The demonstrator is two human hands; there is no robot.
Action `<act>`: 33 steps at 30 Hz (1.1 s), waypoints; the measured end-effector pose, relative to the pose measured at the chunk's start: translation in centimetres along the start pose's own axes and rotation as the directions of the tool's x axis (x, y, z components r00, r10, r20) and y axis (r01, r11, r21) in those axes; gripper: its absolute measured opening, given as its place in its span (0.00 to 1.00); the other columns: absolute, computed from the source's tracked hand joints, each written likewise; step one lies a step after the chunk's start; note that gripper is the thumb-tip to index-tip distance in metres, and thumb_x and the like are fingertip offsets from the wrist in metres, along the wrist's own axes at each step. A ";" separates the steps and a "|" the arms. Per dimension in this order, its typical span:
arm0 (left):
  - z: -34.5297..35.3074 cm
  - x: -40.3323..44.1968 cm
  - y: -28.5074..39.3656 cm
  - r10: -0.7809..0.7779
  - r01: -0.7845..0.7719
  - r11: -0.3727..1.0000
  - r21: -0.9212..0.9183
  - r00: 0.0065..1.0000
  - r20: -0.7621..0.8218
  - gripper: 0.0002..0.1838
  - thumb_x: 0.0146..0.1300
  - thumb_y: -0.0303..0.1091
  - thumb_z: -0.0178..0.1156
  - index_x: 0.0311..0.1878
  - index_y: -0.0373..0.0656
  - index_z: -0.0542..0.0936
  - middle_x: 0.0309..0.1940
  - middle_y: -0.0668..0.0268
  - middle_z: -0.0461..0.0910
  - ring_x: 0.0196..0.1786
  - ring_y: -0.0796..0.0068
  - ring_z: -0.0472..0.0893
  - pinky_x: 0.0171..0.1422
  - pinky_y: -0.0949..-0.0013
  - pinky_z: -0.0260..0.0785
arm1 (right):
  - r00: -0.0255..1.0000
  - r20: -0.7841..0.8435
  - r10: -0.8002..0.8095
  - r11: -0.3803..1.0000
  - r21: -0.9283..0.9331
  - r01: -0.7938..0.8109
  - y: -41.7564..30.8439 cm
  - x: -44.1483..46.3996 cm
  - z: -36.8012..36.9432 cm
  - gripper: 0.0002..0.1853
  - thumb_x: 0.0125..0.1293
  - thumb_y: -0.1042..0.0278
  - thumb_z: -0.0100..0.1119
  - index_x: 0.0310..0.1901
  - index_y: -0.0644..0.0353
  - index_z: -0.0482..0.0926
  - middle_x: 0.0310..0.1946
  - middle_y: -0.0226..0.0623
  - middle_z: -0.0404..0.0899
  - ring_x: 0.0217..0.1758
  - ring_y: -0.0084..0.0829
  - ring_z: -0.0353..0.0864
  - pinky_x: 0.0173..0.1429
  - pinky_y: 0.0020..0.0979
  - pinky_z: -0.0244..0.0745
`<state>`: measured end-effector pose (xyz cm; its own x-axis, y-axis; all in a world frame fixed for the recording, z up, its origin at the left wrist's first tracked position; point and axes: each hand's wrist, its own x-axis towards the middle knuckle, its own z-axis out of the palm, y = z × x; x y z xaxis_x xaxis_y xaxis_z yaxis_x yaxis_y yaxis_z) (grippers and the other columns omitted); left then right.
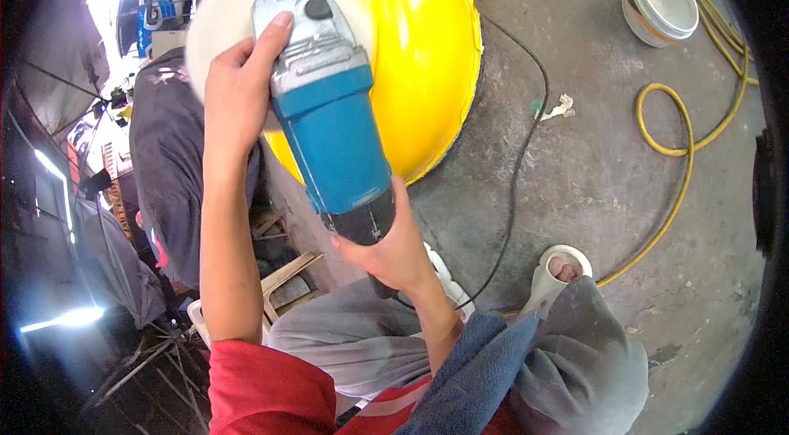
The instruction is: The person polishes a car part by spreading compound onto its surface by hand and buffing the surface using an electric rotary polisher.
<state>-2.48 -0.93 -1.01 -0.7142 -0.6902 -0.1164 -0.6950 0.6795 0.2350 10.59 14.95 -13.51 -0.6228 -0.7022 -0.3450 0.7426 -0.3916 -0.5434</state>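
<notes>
A blue power tool [333,139] with a silver head and a black rear end is held over a glossy yellow curved piece [427,49]. At its head is a round, pale disc [209,24], which overlaps the yellow piece's left side. My left hand [238,98] is closed around the left side of the silver head, thumb on top near a black knob. My right hand [390,250] grips the black rear end, its thumb and a finger on either side. Whether the disc touches the yellow surface cannot be told.
A dark cable [515,180] runs across the grey floor [592,164]. At the right lie a coiled yellow hose [686,188] and a white bucket [664,4]. A crumpled scrap [560,106] is mid-floor. A person in dark clothes [168,164] is at the left, near wooden pieces [288,279].
</notes>
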 end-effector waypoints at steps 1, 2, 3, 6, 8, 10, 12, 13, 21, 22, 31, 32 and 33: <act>0.0 0.3 1.2 0.000 -0.002 0.996 0.084 1.000 0.021 0.37 0.60 0.65 0.59 0.35 0.29 0.85 0.22 0.61 0.80 0.27 0.76 0.78 0.34 0.74 0.69 | 1.000 0.000 -0.001 0.999 0.052 0.001 -0.4 0.4 -0.1 0.46 0.47 0.73 0.76 0.67 0.63 0.59 0.56 0.41 0.75 0.58 0.32 0.76 0.64 0.36 0.69; 0.3 0.8 1.4 0.000 -0.002 0.996 0.092 1.000 0.025 0.37 0.60 0.65 0.59 0.35 0.29 0.85 0.22 0.61 0.80 0.27 0.76 0.78 0.34 0.74 0.69 | 1.000 -0.002 0.002 0.998 0.060 -0.002 -0.9 0.9 -0.3 0.46 0.47 0.73 0.76 0.67 0.63 0.59 0.56 0.41 0.75 0.58 0.32 0.76 0.64 0.36 0.69; 0.6 1.5 1.6 0.002 -0.004 0.998 0.063 1.000 0.029 0.37 0.60 0.65 0.58 0.35 0.29 0.85 0.22 0.61 0.80 0.27 0.75 0.78 0.33 0.74 0.69 | 0.999 0.012 0.038 0.996 0.078 -0.039 -1.5 1.3 -0.6 0.45 0.47 0.73 0.76 0.67 0.63 0.60 0.55 0.41 0.76 0.58 0.32 0.76 0.64 0.36 0.69; 1.1 1.8 2.0 -0.007 0.005 0.999 0.049 0.999 0.041 0.39 0.61 0.67 0.56 0.34 0.29 0.84 0.22 0.60 0.80 0.26 0.74 0.78 0.31 0.72 0.69 | 0.995 0.018 0.095 0.991 0.094 -0.096 -2.0 1.1 -1.4 0.44 0.47 0.73 0.76 0.66 0.63 0.61 0.54 0.40 0.77 0.57 0.32 0.77 0.64 0.36 0.69; 0.7 1.1 1.7 -0.034 0.029 0.995 0.094 0.998 0.046 0.39 0.60 0.67 0.57 0.34 0.29 0.84 0.22 0.61 0.79 0.26 0.74 0.78 0.32 0.73 0.69 | 0.994 0.015 0.109 0.990 0.089 -0.110 -2.0 0.6 -1.9 0.44 0.47 0.73 0.76 0.66 0.63 0.62 0.53 0.40 0.77 0.56 0.32 0.77 0.64 0.36 0.69; 0.5 -1.5 2.1 -0.104 0.099 0.986 0.132 0.994 0.033 0.36 0.62 0.63 0.60 0.33 0.29 0.84 0.22 0.63 0.79 0.26 0.77 0.76 0.31 0.73 0.67 | 0.997 0.035 0.071 0.997 -0.018 -0.071 -1.5 -0.9 -2.3 0.44 0.47 0.73 0.76 0.66 0.62 0.61 0.54 0.41 0.77 0.56 0.32 0.77 0.64 0.36 0.69; 0.8 -3.5 1.3 -0.095 0.095 0.995 0.008 0.995 0.009 0.34 0.63 0.61 0.60 0.34 0.29 0.84 0.22 0.63 0.79 0.27 0.79 0.75 0.33 0.74 0.67 | 0.997 0.047 0.065 0.998 -0.019 -0.065 -0.9 -2.1 -2.3 0.45 0.47 0.73 0.76 0.66 0.61 0.61 0.54 0.41 0.76 0.57 0.33 0.76 0.65 0.36 0.68; 0.3 -4.1 1.6 -0.139 0.136 0.986 0.099 0.990 0.026 0.33 0.64 0.59 0.60 0.35 0.28 0.84 0.23 0.62 0.80 0.28 0.79 0.75 0.35 0.74 0.67 | 0.997 0.055 0.057 0.998 -0.021 -0.056 -0.5 -2.3 -2.4 0.45 0.47 0.73 0.76 0.66 0.61 0.60 0.55 0.41 0.75 0.58 0.33 0.76 0.65 0.36 0.68; 1.4 -0.6 2.0 -0.032 0.030 0.986 0.166 0.999 0.011 0.37 0.61 0.65 0.58 0.34 0.28 0.84 0.22 0.59 0.80 0.28 0.75 0.76 0.38 0.71 0.68 | 0.996 0.069 0.056 0.998 0.009 -0.056 -0.3 0.2 -3.0 0.49 0.47 0.71 0.76 0.69 0.63 0.56 0.58 0.45 0.74 0.61 0.37 0.74 0.67 0.37 0.67; 1.5 0.2 2.4 -0.025 0.020 0.975 0.222 1.000 0.018 0.39 0.60 0.67 0.57 0.34 0.29 0.84 0.21 0.59 0.80 0.28 0.74 0.77 0.38 0.70 0.69 | 0.996 0.089 0.025 1.000 0.013 -0.026 -0.5 0.8 -3.1 0.50 0.48 0.68 0.76 0.70 0.63 0.54 0.58 0.49 0.73 0.62 0.41 0.74 0.68 0.39 0.67; 0.2 -1.1 0.0 -0.131 0.131 0.991 -0.025 0.991 0.017 0.35 0.63 0.62 0.60 0.35 0.29 0.83 0.21 0.67 0.76 0.23 0.81 0.73 0.29 0.78 0.64 | 0.994 0.068 0.081 0.994 -0.080 -0.075 -1.2 -0.2 -2.7 0.48 0.45 0.72 0.77 0.68 0.63 0.59 0.55 0.45 0.76 0.58 0.36 0.77 0.64 0.37 0.70; 0.1 -1.7 -1.1 -0.134 0.134 0.991 -0.029 0.991 0.010 0.35 0.63 0.62 0.60 0.35 0.29 0.83 0.21 0.67 0.76 0.23 0.81 0.73 0.29 0.78 0.64 | 0.994 0.074 0.081 0.994 -0.085 -0.074 -1.1 -0.6 -2.7 0.48 0.45 0.72 0.77 0.68 0.63 0.59 0.55 0.45 0.76 0.58 0.36 0.77 0.64 0.37 0.70; -0.2 -2.8 -1.7 -0.145 0.143 0.985 -0.095 0.989 -0.016 0.33 0.64 0.60 0.59 0.37 0.30 0.83 0.24 0.67 0.78 0.26 0.81 0.73 0.31 0.78 0.65 | 0.992 0.090 0.092 0.988 -0.128 -0.080 -0.9 -1.0 -2.6 0.49 0.46 0.71 0.77 0.69 0.63 0.58 0.56 0.46 0.76 0.59 0.38 0.76 0.64 0.38 0.69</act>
<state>0.73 -0.20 -0.90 -0.6041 -0.7856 -0.1336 -0.7791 0.5470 0.3063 9.91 17.54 -14.63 -0.5270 -0.7860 -0.3232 0.7523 -0.2544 -0.6077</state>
